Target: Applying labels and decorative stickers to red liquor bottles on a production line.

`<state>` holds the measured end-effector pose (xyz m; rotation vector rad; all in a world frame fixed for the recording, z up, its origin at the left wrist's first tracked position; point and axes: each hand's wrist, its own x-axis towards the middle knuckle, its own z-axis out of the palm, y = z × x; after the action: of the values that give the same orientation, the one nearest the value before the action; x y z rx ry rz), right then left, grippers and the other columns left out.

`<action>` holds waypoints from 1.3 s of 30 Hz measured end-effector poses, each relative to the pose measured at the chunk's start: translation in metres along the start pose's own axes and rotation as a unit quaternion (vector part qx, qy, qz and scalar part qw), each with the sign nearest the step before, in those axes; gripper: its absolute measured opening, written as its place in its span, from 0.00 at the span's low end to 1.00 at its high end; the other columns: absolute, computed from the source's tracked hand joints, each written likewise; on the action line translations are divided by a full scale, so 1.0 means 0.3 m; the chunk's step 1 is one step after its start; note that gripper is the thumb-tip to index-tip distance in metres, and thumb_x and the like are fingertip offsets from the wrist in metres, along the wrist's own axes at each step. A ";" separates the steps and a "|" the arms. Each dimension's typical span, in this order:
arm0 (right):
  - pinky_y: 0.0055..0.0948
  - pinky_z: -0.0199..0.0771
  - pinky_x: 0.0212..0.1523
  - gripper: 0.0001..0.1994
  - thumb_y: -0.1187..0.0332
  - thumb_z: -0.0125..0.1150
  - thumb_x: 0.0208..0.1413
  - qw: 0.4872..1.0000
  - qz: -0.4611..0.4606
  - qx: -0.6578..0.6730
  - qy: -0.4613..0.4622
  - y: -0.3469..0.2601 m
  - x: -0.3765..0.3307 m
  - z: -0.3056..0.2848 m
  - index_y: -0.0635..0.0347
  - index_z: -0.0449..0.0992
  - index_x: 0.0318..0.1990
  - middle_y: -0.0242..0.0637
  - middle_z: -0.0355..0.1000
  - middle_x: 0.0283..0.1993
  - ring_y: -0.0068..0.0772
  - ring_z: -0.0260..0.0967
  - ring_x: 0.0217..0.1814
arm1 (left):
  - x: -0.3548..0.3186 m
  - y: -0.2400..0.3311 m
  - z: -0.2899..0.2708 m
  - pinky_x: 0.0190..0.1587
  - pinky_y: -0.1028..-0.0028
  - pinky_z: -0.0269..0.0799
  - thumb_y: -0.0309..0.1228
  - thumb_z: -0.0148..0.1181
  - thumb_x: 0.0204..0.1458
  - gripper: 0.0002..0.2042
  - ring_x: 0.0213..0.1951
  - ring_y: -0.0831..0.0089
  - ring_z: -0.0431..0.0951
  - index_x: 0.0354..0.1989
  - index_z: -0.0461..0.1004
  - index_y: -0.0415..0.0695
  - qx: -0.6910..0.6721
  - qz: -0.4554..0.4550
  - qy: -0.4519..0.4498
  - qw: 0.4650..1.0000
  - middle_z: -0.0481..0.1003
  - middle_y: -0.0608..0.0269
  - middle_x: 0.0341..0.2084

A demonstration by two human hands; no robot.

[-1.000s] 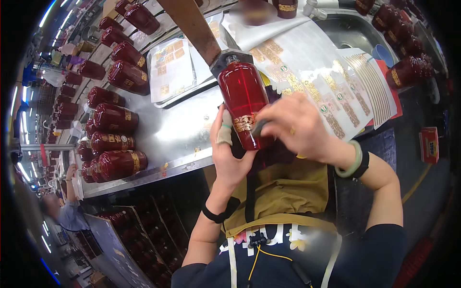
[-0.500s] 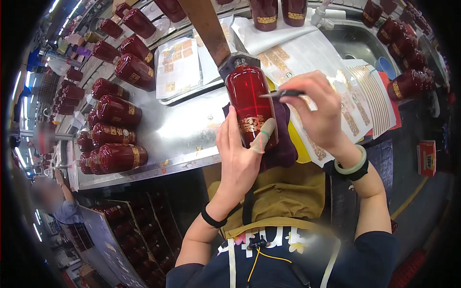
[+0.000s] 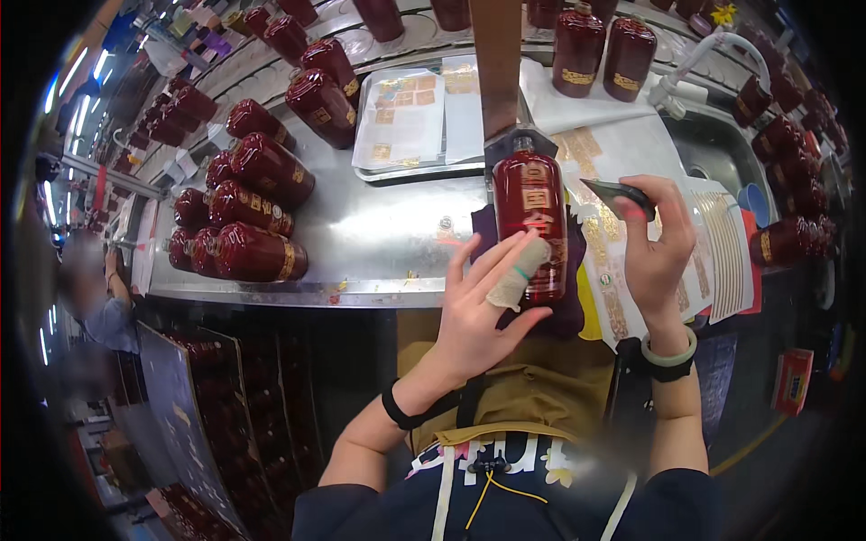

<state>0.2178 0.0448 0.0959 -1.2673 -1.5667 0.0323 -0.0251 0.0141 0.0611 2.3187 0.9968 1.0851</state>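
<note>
A dark red glass bottle (image 3: 534, 189) with a vertical row of gold characters lies neck-away on a dark purple cloth (image 3: 484, 225), its neck in a dark holder (image 3: 544, 144). My left hand (image 3: 481, 316) rests against the bottle's lower left side, fingers stretched out. One finger wears a cream cover (image 3: 519, 275) with a green band, hiding part of the gold marking. My right hand (image 3: 661, 239) is raised to the right of the bottle, clear of it. It pinches a dark pointed tool, apparently tweezers (image 3: 622, 197), with the tip toward the bottle.
Sheets of gold decals (image 3: 631, 153) lie to the right, and a tray (image 3: 406, 171) with more sheets stands behind. Red bottles (image 3: 262, 248) crowd the left of the metal table (image 3: 379, 225). A sink (image 3: 722, 149) with a tap (image 3: 672, 95) lies at the back right.
The bottle has turned, bringing the gold characters uppermost. My left fingers have opened out along its side. My right hand has drawn away to the right with the tool. The view has shifted.
</note>
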 end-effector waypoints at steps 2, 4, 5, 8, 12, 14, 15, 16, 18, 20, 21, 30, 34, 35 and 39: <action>0.30 0.74 0.43 0.07 0.80 0.64 0.60 0.998 0.043 0.028 -0.021 0.000 -0.030 -0.015 0.65 0.79 0.45 0.40 0.78 0.39 0.34 0.75 0.41 | 0.017 -0.039 -0.033 0.68 0.54 0.60 0.29 0.78 0.42 0.39 0.62 0.50 0.74 0.67 0.69 0.36 -0.012 -0.006 0.025 1.000 0.71 0.44 0.65; 0.28 0.74 0.45 0.07 0.81 0.61 0.62 0.993 0.091 0.058 -0.035 -0.013 -0.060 -0.021 0.65 0.78 0.46 0.39 0.77 0.39 0.32 0.75 0.41 | 0.053 -0.128 -0.058 0.65 0.58 0.65 0.30 0.77 0.45 0.39 0.62 0.48 0.73 0.68 0.67 0.34 -0.061 -0.093 0.083 0.990 0.74 0.41 0.60; 0.28 0.73 0.46 0.07 0.80 0.59 0.64 0.989 0.123 0.080 -0.035 -0.023 -0.071 -0.020 0.66 0.78 0.47 0.39 0.77 0.40 0.31 0.75 0.43 | 0.088 -0.212 -0.091 0.58 0.60 0.71 0.30 0.76 0.46 0.38 0.56 0.49 0.76 0.67 0.67 0.32 -0.006 -0.089 0.116 0.989 0.77 0.42 0.53; 0.27 0.69 0.52 0.10 0.80 0.48 0.68 0.985 0.143 0.072 -0.061 -0.050 -0.082 -0.022 0.66 0.76 0.50 0.41 0.74 0.44 0.30 0.72 0.48 | 0.173 -0.450 -0.198 0.55 0.60 0.72 0.40 0.71 0.55 0.33 0.50 0.45 0.79 0.62 0.70 0.29 0.198 -0.245 0.017 0.949 0.78 0.37 0.47; 0.30 0.68 0.47 0.09 0.73 0.58 0.64 0.974 0.162 0.088 -0.132 -0.093 -0.094 -0.041 0.64 0.76 0.50 0.40 0.69 0.41 0.33 0.67 0.42 | 0.223 -0.615 -0.250 0.61 0.56 0.67 0.49 0.71 0.53 0.33 0.51 0.44 0.78 0.52 0.74 0.28 0.289 -0.196 -0.131 0.928 0.79 0.36 0.45; 0.33 0.66 0.43 0.20 0.62 0.73 0.54 0.977 0.129 0.058 -0.161 -0.122 -0.116 -0.046 0.63 0.77 0.50 0.38 0.65 0.38 0.36 0.64 0.39 | 0.208 -0.628 -0.266 0.61 0.55 0.67 0.47 0.73 0.50 0.28 0.52 0.45 0.78 0.45 0.77 0.31 0.321 -0.116 -0.161 0.926 0.80 0.42 0.44; 0.34 0.67 0.41 0.24 0.59 0.77 0.50 0.978 0.110 0.053 -0.170 -0.136 -0.128 -0.040 0.61 0.78 0.50 0.38 0.64 0.38 0.36 0.64 0.38 | 0.207 -0.633 -0.275 0.57 0.55 0.70 0.43 0.73 0.49 0.24 0.50 0.45 0.78 0.43 0.79 0.33 0.318 -0.147 -0.187 0.918 0.81 0.42 0.42; 0.34 0.68 0.39 0.27 0.56 0.81 0.46 0.978 0.111 0.028 -0.175 -0.153 -0.143 -0.032 0.58 0.78 0.51 0.37 0.64 0.37 0.36 0.64 0.38 | 0.204 -0.637 -0.285 0.54 0.54 0.73 0.39 0.74 0.47 0.20 0.49 0.46 0.79 0.41 0.80 0.36 0.319 -0.162 -0.209 0.910 0.81 0.43 0.40; 0.35 0.68 0.36 0.32 0.52 0.84 0.37 0.980 0.056 0.010 -0.191 -0.177 -0.171 -0.001 0.51 0.81 0.53 0.34 0.65 0.37 0.36 0.65 0.37 | 0.199 -0.650 -0.299 0.42 0.51 0.76 0.23 0.65 0.47 0.06 0.38 0.44 0.81 0.34 0.79 0.41 0.311 -0.151 -0.133 0.929 0.80 0.45 0.29; 0.32 0.67 0.35 0.27 0.60 0.78 0.40 0.975 -0.086 -0.064 -0.195 -0.186 -0.191 0.033 0.44 0.84 0.54 0.28 0.65 0.36 0.33 0.65 0.34 | 0.206 -0.670 -0.312 0.42 0.51 0.76 0.21 0.63 0.49 0.07 0.38 0.45 0.81 0.36 0.81 0.41 0.295 -0.154 -0.118 0.936 0.80 0.46 0.31; 0.32 0.67 0.35 0.25 0.63 0.76 0.41 0.966 -0.126 -0.090 -0.207 -0.183 -0.199 0.047 0.44 0.85 0.53 0.28 0.65 0.36 0.33 0.65 0.34 | 0.211 -0.675 -0.316 0.42 0.54 0.76 0.19 0.62 0.50 0.10 0.39 0.46 0.82 0.40 0.81 0.40 0.271 -0.154 -0.109 0.944 0.81 0.45 0.33; 0.37 0.67 0.40 0.19 0.67 0.77 0.45 0.985 -0.103 -0.111 -0.081 -0.100 -0.327 0.082 0.54 0.83 0.47 0.30 0.72 0.39 0.35 0.69 0.38 | 0.229 -0.399 -0.224 0.46 0.66 0.80 0.16 0.64 0.54 0.27 0.40 0.62 0.84 0.64 0.75 0.46 0.120 -0.049 0.037 0.991 0.84 0.57 0.38; 0.37 0.66 0.40 0.19 0.67 0.78 0.46 0.991 -0.038 -0.094 -0.083 -0.087 -0.372 0.086 0.55 0.80 0.47 0.31 0.74 0.39 0.37 0.69 0.36 | 0.244 -0.358 -0.229 0.47 0.64 0.79 0.17 0.69 0.50 0.36 0.42 0.61 0.83 0.70 0.67 0.47 0.119 -0.056 0.077 0.988 0.83 0.56 0.40; 0.38 0.66 0.40 0.20 0.68 0.78 0.46 0.991 -0.031 -0.097 -0.088 -0.088 -0.372 0.086 0.55 0.80 0.47 0.32 0.74 0.39 0.38 0.69 0.36 | 0.241 -0.371 -0.253 0.49 0.63 0.78 0.18 0.71 0.47 0.39 0.44 0.59 0.83 0.71 0.65 0.47 0.146 -0.077 0.065 0.984 0.82 0.55 0.42; 0.38 0.66 0.39 0.22 0.67 0.80 0.43 0.991 -0.028 -0.078 -0.102 -0.099 -0.339 0.080 0.55 0.80 0.49 0.33 0.72 0.39 0.39 0.68 0.36 | 0.200 -0.462 -0.311 0.49 0.58 0.75 0.15 0.75 0.37 0.45 0.47 0.49 0.79 0.71 0.64 0.42 0.165 -0.175 0.002 0.971 0.80 0.49 0.44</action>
<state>0.1664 -0.0274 0.0332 -1.3752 -1.8084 0.0050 -0.1317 0.1558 0.0663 2.2560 1.6197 0.8311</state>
